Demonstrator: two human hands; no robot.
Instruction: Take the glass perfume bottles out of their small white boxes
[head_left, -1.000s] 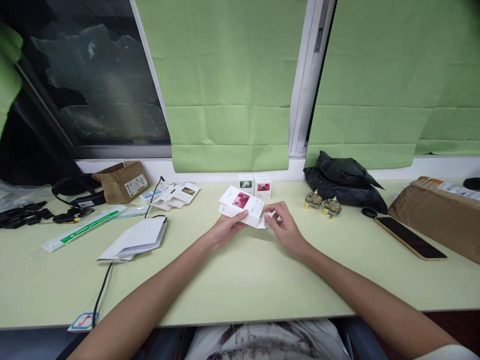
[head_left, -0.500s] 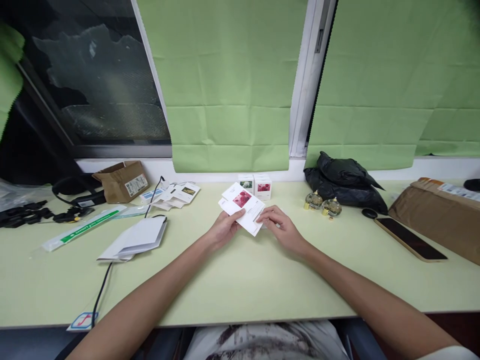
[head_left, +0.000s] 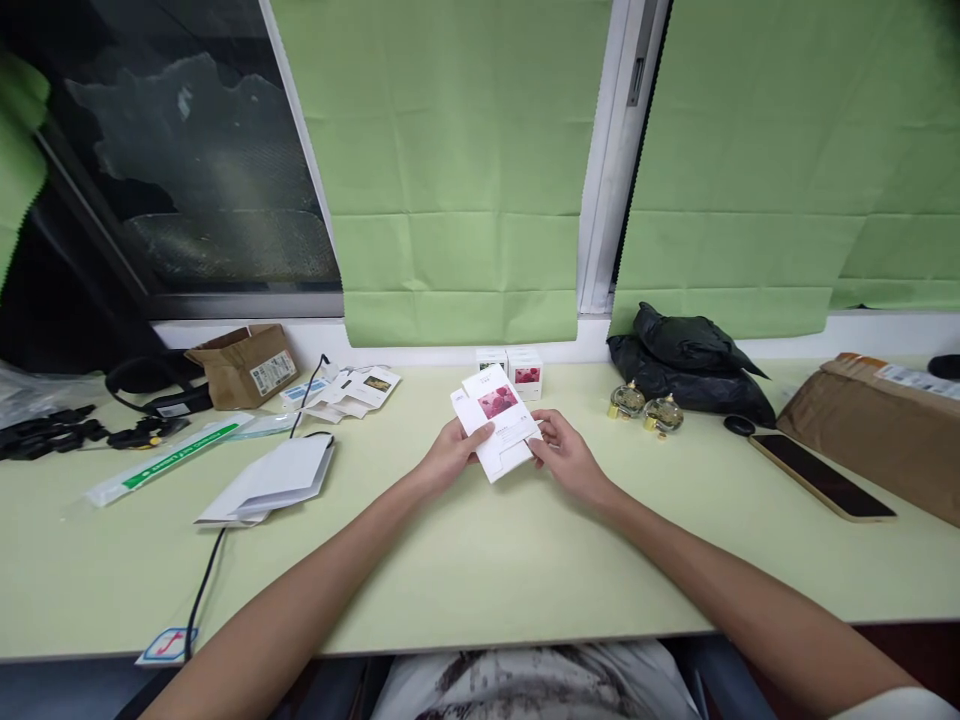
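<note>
Tabletop (head_left: 480, 560) entry: flat white carton (head_left: 498, 432) with red picture, centre frame, has turned more upright since half a second ago and looks flatter. I read both hands, left (head_left: 448, 456) and right (head_left: 566, 455), clamped on its side edges, carton lifted above the surface.

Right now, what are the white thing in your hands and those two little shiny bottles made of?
The flat white box blank with the pink flower picture looks like thin matte printed card: it shows crisp folds and cut flaps. The two small round clear bottles with gold caps look like glossy glass, though clear plastic is possible.
</note>
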